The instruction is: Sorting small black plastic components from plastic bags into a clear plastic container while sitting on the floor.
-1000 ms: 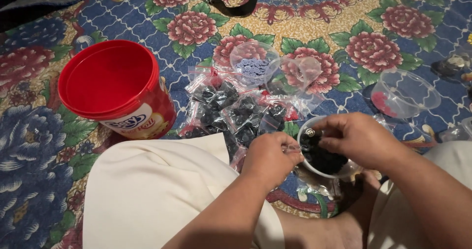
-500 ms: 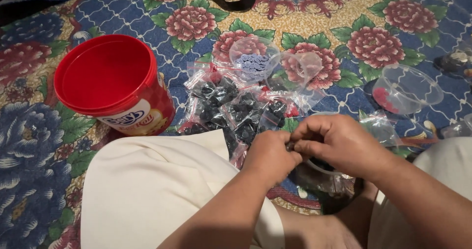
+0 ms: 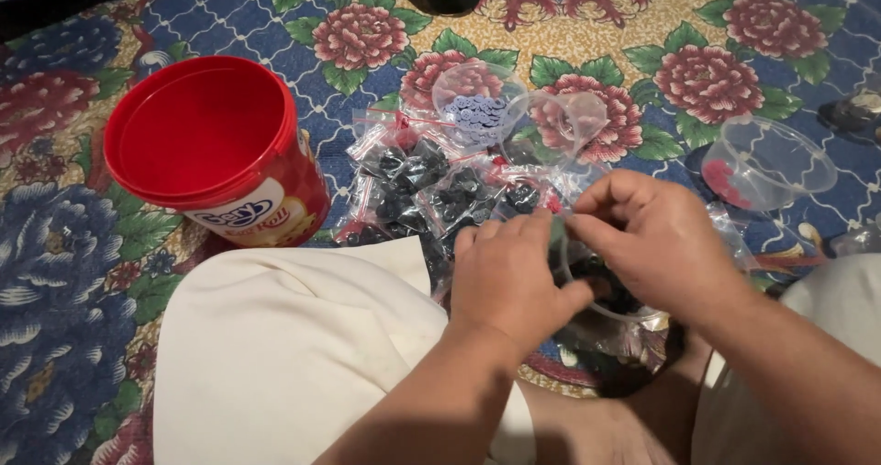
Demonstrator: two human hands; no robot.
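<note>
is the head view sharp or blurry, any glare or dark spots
Head view: mostly sharp on the floral rug; left hand and right hand slightly soft; faint glare on the clear cup; deep shadow under the hands and in the top-left corner.

glossy red plastic tub [image 3: 216, 153], clear plastic cup [image 3: 766, 162]

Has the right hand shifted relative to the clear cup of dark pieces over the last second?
Yes. The right hand has slid over the clear cup, which was uncovered before, closing in on the left hand; the red tub stayed put.
</note>
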